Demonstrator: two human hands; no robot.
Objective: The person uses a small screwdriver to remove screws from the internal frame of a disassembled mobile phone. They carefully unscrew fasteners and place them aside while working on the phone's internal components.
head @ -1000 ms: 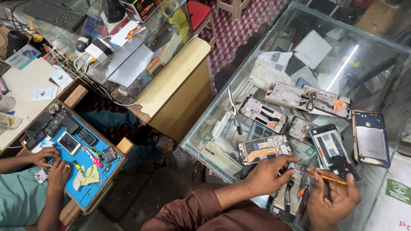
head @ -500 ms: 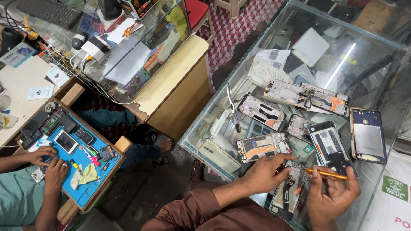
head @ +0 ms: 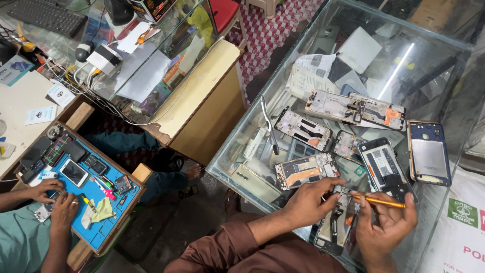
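My right hand [head: 386, 227] grips a thin orange-handled tool [head: 380, 202], its tip pointing left at an opened phone body [head: 334, 221] that lies on the glass counter [head: 242, 172]. My left hand [head: 309, 201] rests on the top of that same phone, fingers pressing it down. Just above my left hand lies another stripped phone frame [head: 305, 170] with an orange strip inside. A dark phone frame [head: 384, 167] lies beside the tool's far end.
More opened phone frames [head: 303, 129] [head: 353, 108] and a blue back shell [head: 428, 152] are spread over the glass, with metal tweezers [head: 270, 126]. At lower left another person's hands [head: 53, 199] work over a blue mat [head: 101, 202] on a wooden tray. A wooden cabinet [head: 202, 101] stands between.
The view has shifted slightly. My hands stay on the same phone, with the tool still held against it; the other person's hands remain at the blue mat.
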